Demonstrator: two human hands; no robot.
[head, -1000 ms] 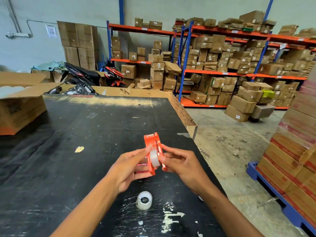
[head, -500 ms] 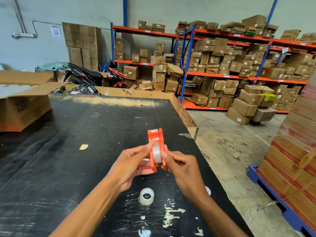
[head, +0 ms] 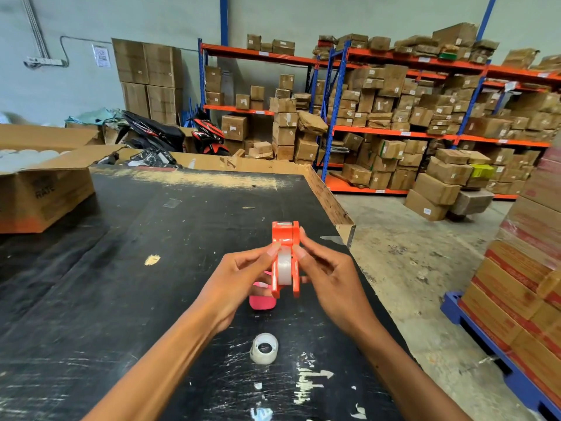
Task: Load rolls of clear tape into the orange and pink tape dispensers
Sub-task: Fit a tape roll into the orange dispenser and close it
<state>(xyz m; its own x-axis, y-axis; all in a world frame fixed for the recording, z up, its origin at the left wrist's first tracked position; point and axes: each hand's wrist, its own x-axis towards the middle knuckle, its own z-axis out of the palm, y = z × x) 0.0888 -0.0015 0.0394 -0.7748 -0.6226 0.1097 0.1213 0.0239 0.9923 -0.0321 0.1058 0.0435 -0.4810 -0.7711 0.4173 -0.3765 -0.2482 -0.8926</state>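
Note:
Both hands hold the orange tape dispenser (head: 285, 235) upright above the black table (head: 136, 268). A roll of clear tape (head: 284, 265) sits between its two side walls. My left hand (head: 239, 284) pinches the dispenser's left side, and my right hand (head: 328, 281) pinches its right side. The pink dispenser (head: 261, 302) lies on the table just under my left hand, partly hidden by the fingers. A second roll of clear tape (head: 264, 348) lies loose on the table nearer to me, between my forearms.
An open cardboard box (head: 45, 189) holding white rolls stands at the table's far left. The table's right edge (head: 349, 235) drops to a concrete floor. Stacked cartons on a blue pallet (head: 522, 299) stand at the right. Shelving with boxes fills the background.
The dispenser has turned so its open back with the tape roll faces me more squarely. The hands stayed on it, and the pink dispenser beneath shows more.

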